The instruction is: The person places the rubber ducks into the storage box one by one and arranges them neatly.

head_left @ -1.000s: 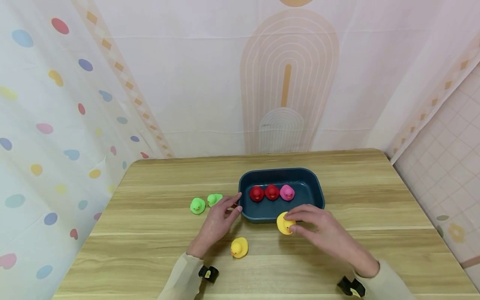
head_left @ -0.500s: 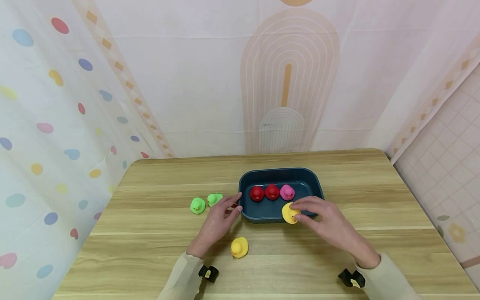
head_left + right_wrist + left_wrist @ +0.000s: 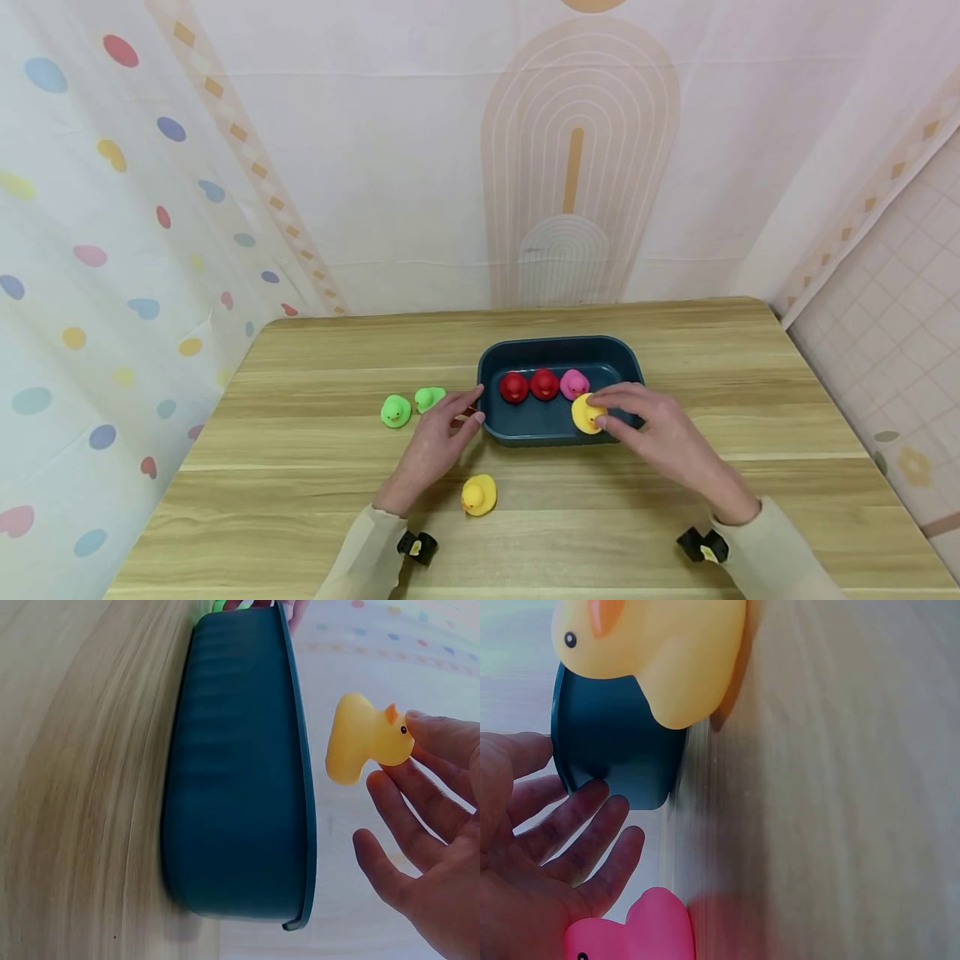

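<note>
My right hand [image 3: 663, 429] pinches a yellow rubber duck [image 3: 587, 414] by its head, above the front right part of a dark blue bin [image 3: 525, 435]. From the right wrist view, this duck [image 3: 358, 742] hangs apart from the bin, above its rim. Inside the bin sit two red ducks [image 3: 514, 387] and a pink duck [image 3: 574, 384] in a row. My left hand [image 3: 435, 446] touches the bin's left end with loosely extended fingers [image 3: 589, 847]. A second yellow duck [image 3: 479, 495] stands on the table near my left wrist.
Two green ducks [image 3: 395, 412] stand left of the bin on the wooden table [image 3: 315, 500]. A pink duck [image 3: 656, 930] lies close to my left hand in the left wrist view. Behind the table hangs a patterned curtain [image 3: 405, 167].
My right hand has carried the yellow duck away from me and slightly right, from the bin's front rim to above its inside. My left hand has stayed in place.
</note>
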Demonstrator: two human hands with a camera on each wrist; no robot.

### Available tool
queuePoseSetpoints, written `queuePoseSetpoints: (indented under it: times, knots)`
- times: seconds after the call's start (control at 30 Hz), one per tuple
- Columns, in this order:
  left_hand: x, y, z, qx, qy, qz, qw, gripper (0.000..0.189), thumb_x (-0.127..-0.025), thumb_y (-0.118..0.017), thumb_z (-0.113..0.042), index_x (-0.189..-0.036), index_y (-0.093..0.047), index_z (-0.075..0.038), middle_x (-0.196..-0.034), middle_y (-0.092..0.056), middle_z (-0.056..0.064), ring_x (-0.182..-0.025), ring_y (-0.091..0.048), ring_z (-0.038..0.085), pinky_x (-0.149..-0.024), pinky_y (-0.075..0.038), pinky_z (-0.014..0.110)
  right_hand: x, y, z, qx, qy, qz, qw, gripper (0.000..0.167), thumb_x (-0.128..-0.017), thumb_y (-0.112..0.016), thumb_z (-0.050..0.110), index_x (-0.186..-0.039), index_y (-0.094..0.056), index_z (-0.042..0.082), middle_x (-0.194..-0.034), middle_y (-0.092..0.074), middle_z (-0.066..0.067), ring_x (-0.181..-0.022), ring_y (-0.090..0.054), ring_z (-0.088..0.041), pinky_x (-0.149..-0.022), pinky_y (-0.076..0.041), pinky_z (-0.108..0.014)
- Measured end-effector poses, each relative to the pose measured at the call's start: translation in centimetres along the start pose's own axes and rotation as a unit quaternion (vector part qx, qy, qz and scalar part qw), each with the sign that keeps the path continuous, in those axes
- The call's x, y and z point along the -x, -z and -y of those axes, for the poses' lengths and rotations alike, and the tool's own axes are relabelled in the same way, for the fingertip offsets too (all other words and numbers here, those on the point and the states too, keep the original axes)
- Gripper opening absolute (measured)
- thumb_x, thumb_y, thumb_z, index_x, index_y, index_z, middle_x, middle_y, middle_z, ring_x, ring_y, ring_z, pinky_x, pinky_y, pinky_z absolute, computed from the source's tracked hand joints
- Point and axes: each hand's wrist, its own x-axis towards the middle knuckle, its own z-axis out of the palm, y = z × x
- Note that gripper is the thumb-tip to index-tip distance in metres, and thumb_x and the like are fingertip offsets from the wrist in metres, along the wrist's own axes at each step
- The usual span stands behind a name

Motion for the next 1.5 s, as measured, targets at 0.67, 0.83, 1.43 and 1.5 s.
queuePoseSetpoints:
  times: [0.67, 0.83, 1.43, 1.5]
  knots:
    - [0.0, -0.1, 0.0, 0.003, -0.009, -0.001, 1.0000, 0.044, -0.103, -0.066, -0.014, -0.145, -0.060, -0.005, -0.130, -0.065, 0.007, -0.108, -0.067, 0.020, -0.092, -0.060, 0.034, -1.0, 0.3, -1.6, 0.028, 0.009, -0.007, 0.9996, 0.024, -0.091, -0.080, 0.008, -0.115, -0.078, 0.007, -0.116, -0.073, -0.007, -0.108, -0.069, -0.028, -0.091, -0.059, -0.051]
    - [0.0, -0.1, 0.0, 0.005, -0.010, 0.000, 0.9999, 0.044, -0.103, -0.066, -0.015, -0.145, -0.060, -0.005, -0.130, -0.065, 0.006, -0.108, -0.067, 0.019, -0.092, -0.060, 0.034, -1.3, 0.3, -2.2, 0.028, -0.003, -0.002, 0.9996, 0.024, -0.092, -0.079, 0.009, -0.116, -0.078, 0.007, -0.117, -0.073, -0.009, -0.109, -0.069, -0.030, -0.091, -0.059, -0.053]
    - [0.0, -0.1, -0.1, 0.003, -0.010, -0.002, 0.9999, 0.044, -0.103, -0.066, -0.015, -0.145, -0.059, -0.004, -0.129, -0.066, 0.007, -0.108, -0.067, 0.020, -0.091, -0.060, 0.033, -2.5, 0.6, -4.0, 0.024, -0.039, 0.035, 0.9984, 0.025, -0.096, -0.075, 0.008, -0.120, -0.075, 0.003, -0.121, -0.072, -0.015, -0.112, -0.067, -0.035, -0.097, -0.056, -0.056]
    - [0.0, -0.1, -0.1, 0.003, -0.010, -0.002, 0.9999, 0.044, -0.103, -0.066, -0.015, -0.145, -0.059, -0.004, -0.130, -0.065, 0.007, -0.109, -0.067, 0.020, -0.091, -0.060, 0.034, -2.6, 0.7, -4.2, 0.024, -0.039, 0.038, 0.9982, 0.024, -0.096, -0.075, 0.008, -0.120, -0.075, 0.002, -0.120, -0.072, -0.015, -0.111, -0.067, -0.035, -0.098, -0.055, -0.056]
